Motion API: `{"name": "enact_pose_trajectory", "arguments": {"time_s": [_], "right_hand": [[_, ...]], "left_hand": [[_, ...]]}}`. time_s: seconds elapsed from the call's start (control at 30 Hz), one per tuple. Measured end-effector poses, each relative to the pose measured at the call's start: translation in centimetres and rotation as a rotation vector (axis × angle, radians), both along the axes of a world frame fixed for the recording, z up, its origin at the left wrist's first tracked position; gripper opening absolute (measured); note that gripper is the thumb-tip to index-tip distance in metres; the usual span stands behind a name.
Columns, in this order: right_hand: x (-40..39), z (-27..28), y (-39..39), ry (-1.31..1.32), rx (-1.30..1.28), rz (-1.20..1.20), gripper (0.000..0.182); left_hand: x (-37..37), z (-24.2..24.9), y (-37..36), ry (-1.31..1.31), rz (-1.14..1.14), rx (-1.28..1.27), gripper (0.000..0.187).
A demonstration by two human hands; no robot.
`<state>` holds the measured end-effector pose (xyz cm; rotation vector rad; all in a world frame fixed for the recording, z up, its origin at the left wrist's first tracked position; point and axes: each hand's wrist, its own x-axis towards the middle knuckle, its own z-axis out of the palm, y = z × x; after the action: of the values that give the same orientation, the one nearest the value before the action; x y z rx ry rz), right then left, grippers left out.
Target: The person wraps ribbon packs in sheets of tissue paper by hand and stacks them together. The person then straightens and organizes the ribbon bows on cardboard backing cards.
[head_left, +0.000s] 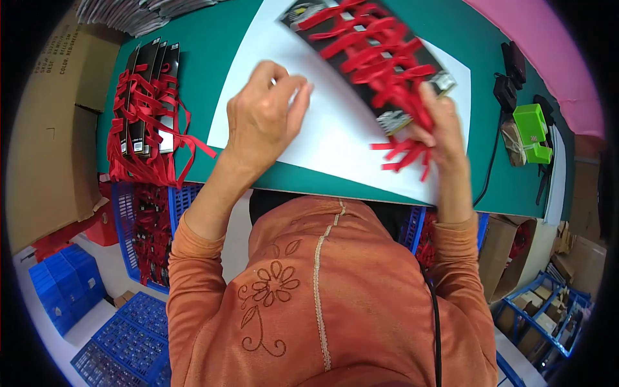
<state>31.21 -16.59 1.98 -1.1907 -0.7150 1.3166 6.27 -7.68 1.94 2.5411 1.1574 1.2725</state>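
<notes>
My right hand (445, 129) is closed round the lower right end of a black card with red ribbons (374, 58), which is tilted over the white sheet (322, 129) and blurred. Loose red ribbon ends hang beneath that hand. My left hand (267, 109) is raised above the sheet's left part, apart from the card, its fingers curled with thumb and index near each other. Whether anything small is between them cannot be made out. Several similar black cards with red ribbons (145, 109) lie stacked at the left on the green table (200, 77).
Blue crates (126, 232) holding red items stand below the table edge. A large cardboard box (58, 135) is at the left. At the right are a bright green holder (532, 132), black devices (506, 90) and pink cloth (548, 58). Stacked packets (129, 13) lie at the back left.
</notes>
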Motion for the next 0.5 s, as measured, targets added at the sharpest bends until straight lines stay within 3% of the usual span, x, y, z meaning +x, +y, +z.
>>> {"name": "enact_pose_trajectory", "arguments": {"time_s": [0.1, 0.23, 0.37, 0.43, 0.5], "right_hand": [[7.2, 2.6, -1.5, -0.185, -0.028, -0.015, 0.024], [10.7, 5.0, -1.8, -0.112, -0.154, -0.052, 0.026], [9.1, 0.2, 0.8, 0.116, -0.33, 0.156, 0.022], [5.7, -1.1, 2.8, 0.237, -0.331, 0.264, 0.026], [3.6, -0.3, 5.0, 0.239, -0.363, 0.334, 0.031]], "left_hand": [[-2.1, -0.8, -0.4, 0.056, -0.051, -0.113, 0.01], [-5.0, -1.5, 3.3, 0.007, 0.068, -0.265, 0.014], [-5.8, -2.8, 7.7, -0.139, 0.081, -0.566, 0.023], [-6.4, -3.5, 9.2, -0.488, 0.035, -0.826, 0.027], [-6.9, -3.5, 9.4, -0.505, 0.043, -0.858, 0.028]]}}
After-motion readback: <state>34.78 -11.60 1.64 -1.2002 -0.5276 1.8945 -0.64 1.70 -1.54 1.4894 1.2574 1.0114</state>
